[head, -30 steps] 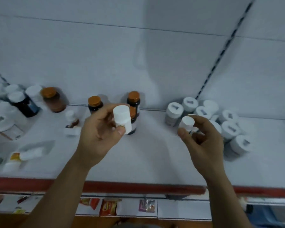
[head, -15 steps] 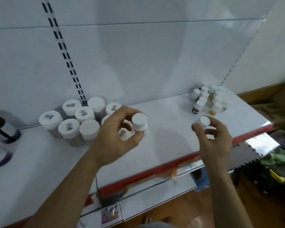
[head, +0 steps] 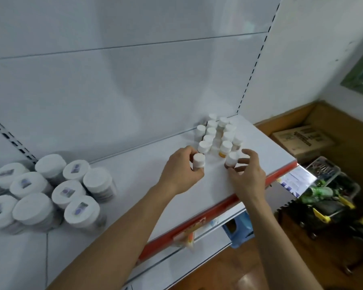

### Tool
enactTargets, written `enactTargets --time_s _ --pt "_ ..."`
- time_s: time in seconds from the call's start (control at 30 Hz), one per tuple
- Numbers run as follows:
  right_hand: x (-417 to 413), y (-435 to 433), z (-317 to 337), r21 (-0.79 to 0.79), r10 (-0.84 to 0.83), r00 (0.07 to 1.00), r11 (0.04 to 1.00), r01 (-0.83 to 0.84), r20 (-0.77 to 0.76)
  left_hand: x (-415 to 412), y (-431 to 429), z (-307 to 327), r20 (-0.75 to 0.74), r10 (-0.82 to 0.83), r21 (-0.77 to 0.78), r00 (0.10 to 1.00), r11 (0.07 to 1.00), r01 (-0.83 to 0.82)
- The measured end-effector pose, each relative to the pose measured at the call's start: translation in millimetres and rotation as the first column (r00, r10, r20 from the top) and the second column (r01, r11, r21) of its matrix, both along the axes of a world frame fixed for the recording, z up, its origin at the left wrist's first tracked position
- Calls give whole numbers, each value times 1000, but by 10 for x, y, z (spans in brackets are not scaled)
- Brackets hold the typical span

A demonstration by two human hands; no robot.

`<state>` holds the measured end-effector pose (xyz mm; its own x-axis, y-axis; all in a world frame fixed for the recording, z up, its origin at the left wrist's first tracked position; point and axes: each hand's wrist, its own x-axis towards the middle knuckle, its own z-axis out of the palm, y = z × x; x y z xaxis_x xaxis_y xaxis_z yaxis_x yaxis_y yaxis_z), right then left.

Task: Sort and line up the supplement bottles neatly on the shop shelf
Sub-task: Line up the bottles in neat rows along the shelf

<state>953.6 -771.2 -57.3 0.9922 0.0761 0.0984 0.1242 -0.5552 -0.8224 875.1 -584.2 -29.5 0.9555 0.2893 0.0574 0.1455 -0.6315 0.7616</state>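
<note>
White everywhere up here: white shelf [head: 117, 185], white back panel [head: 134, 84], white caps. The left hand [head: 181, 170] has its fingers [head: 187, 150] wrapped round a small white-capped bottle [head: 198, 162], thumb on the near side, and the bottle stands upright with its base at the shelf surface. Whether it has actually touched down, I can't tell. It sits just in front of the left column of the small-bottle cluster [head: 218, 135], close to the nearest bottle there.

Over to the right hand [head: 246, 174]. Its fingers are spread fairly wide, curled loosely round a second small bottle [head: 231, 160], this one white-capped with a dark reddish body. The fingertips [head: 232, 168] touch its lower part while the upper fingers arch above and behind it without closing. That bottle leans a little to the left and stands just in front of the cluster's right column, beside one with an orange-yellow body [head: 224, 148].

The cluster itself is packed against the back panel near the right end of the shelf, in rough rows running front to back, caps all facing up.

Well apart, on the left, a group of larger wide-lidded jars [head: 57, 191] stands bunched together, several with small stickers on their lids.

A red strip [head: 208, 216] runs along the shelf's front edge. Below right, a cardboard box [head: 302, 141] rests on wood.
</note>
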Motion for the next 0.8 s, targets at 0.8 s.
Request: enactTargets --time_s 0.8 --pt "-1752 2355 772 -267 803 480 578 -771 354 -3587 1905 434 275 746 454 607 455 -766"
